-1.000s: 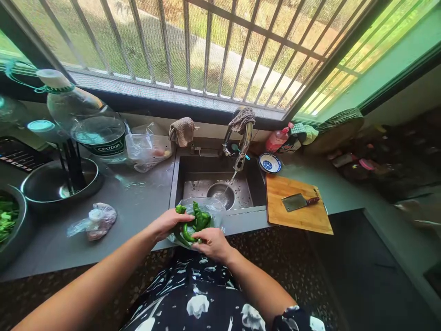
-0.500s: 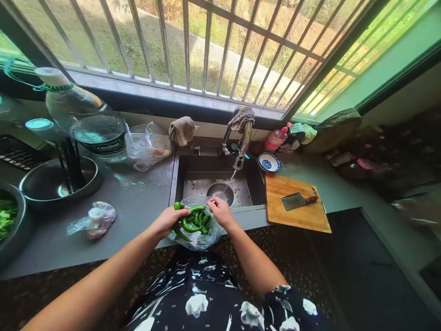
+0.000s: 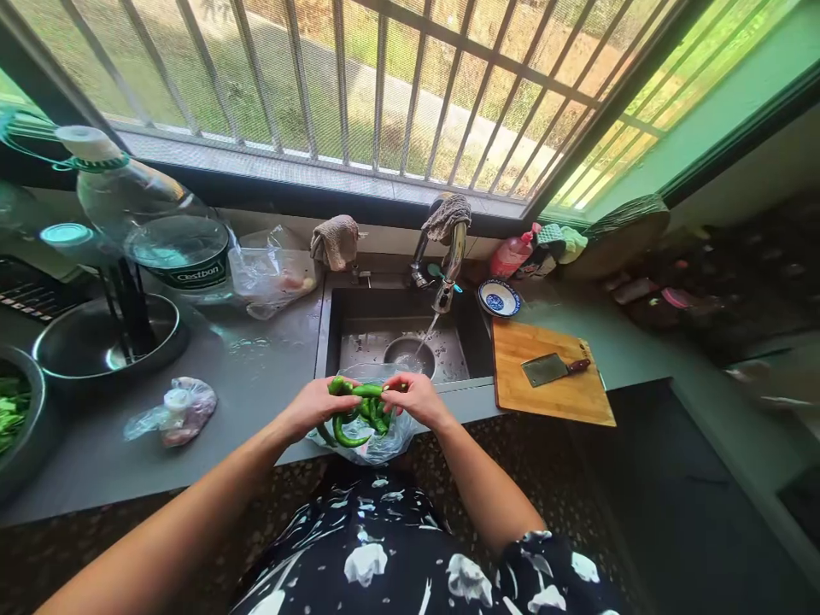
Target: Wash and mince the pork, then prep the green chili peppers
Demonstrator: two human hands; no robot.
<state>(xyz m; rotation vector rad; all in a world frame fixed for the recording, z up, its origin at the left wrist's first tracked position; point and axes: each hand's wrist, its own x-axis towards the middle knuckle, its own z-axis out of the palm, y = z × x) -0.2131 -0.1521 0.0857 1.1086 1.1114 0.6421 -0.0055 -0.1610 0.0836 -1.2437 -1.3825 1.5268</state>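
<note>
Head view, centre of the frame, just below the middle: both hands now meet over the mouth of a clear plastic bag [image 3: 375,440] of green peppers [image 3: 359,418]. A second ago the right hand [image 3: 419,399] was low at the bag's near side; half a second ago it had gone to the far rim, and now it has closed on one end of a long pepper [image 3: 366,390] lying across the top. The left hand [image 3: 319,405] has hardly moved and grips the other end of that pepper, fingers curled round it. So one pepper is pinched between the two hands at the bag's opening, while the others lie curled inside.

Both forearms come up from the lower edge and converge, wrists level, knuckles turned toward the sink [image 3: 397,329] right behind the bag. The bag hangs at the counter's front edge.

Above centre, the tap [image 3: 448,273] runs a thin stream into the basin. Right of centre lies a wooden cutting board [image 3: 551,393] with a cleaver [image 3: 549,369] on it. At the left, a small tied bag [image 3: 176,410] sits on the grey counter [image 3: 256,384], with a steel basin [image 3: 108,337] beyond it.
</note>
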